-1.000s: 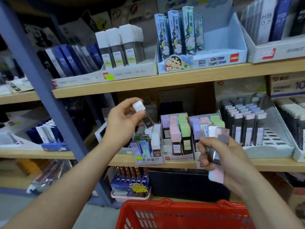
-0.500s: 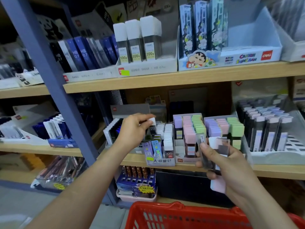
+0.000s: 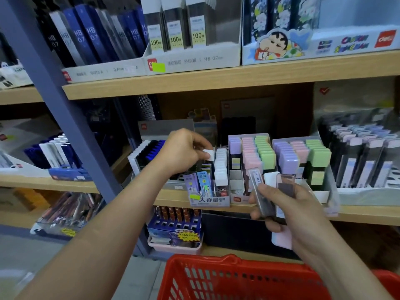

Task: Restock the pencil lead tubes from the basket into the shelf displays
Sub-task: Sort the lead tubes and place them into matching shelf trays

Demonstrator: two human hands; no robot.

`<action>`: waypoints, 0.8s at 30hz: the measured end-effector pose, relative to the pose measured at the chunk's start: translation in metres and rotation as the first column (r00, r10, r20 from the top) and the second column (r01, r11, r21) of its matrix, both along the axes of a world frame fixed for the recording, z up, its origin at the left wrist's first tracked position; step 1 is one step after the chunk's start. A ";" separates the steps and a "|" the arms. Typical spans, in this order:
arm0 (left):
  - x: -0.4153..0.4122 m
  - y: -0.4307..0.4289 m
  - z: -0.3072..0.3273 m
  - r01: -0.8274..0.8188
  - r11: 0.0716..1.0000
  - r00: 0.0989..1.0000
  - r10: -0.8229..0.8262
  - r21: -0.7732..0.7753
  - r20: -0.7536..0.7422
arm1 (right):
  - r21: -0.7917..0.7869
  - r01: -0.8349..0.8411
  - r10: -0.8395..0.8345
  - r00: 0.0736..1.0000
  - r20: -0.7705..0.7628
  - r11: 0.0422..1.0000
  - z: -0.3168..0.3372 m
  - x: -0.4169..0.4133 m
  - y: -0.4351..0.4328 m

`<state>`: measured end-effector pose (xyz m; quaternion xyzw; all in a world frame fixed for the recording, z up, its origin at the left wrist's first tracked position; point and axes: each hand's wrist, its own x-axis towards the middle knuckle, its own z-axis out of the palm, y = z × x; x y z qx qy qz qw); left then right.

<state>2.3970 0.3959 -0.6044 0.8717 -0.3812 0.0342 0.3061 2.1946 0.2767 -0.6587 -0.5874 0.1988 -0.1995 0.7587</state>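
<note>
Your left hand (image 3: 186,152) pinches a white-capped lead tube (image 3: 208,154) at the back of the shelf's display box (image 3: 208,200), your right hand (image 3: 290,215) grips several loose tubes (image 3: 259,191) above the red basket (image 3: 216,278), and a crooked push may topple the packed row (image 3: 221,169).

shelves (image 3: 216,83): light wood | upright post (image 3: 54,94): blue-grey metal | floor (image 3: 23,256): grey

White-capped lead tube (image 3: 208,154) upright at back of display row (image 3: 221,169), dark translucent tubes (image 3: 260,198) fanned lower right, red basket (image 3: 216,278) below.
</note>
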 end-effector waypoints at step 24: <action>-0.023 -0.007 0.016 0.127 0.991 0.992 -0.128 -0.046 -0.019 | 0.040 0.092 -0.096 0.989 0.113 0.995 0.006 0.000 -0.004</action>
